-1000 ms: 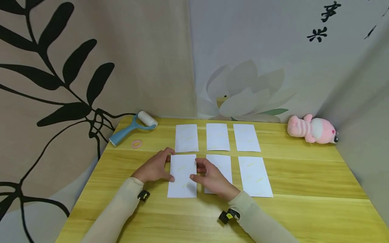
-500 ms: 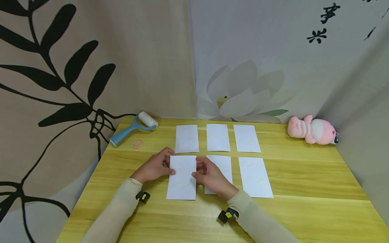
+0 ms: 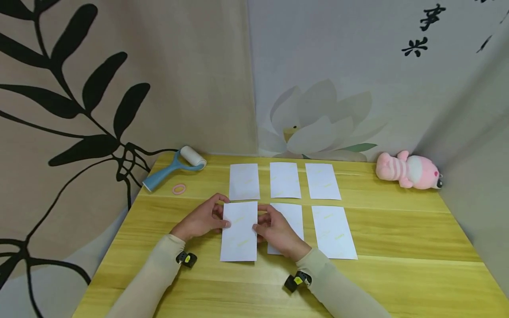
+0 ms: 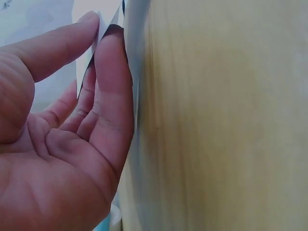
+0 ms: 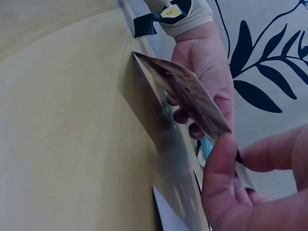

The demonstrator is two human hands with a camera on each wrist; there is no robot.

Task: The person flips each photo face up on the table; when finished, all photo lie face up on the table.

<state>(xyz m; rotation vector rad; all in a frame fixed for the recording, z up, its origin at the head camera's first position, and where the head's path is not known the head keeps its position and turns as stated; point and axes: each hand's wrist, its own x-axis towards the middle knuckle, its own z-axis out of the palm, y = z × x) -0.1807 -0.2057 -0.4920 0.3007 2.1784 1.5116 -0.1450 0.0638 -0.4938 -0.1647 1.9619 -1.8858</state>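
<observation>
Left of centre in the head view, a blue-handled roller (image 3: 173,166) lies above a pink ring (image 3: 173,190). The left hand (image 3: 200,218) pinches the left edge of a tilted card (image 3: 239,233) at lower centre; the right hand (image 3: 280,233) pinches its right edge. Five other cards (image 3: 285,180) lie above and rightward; a plush toy (image 3: 409,171) lies far right.
</observation>
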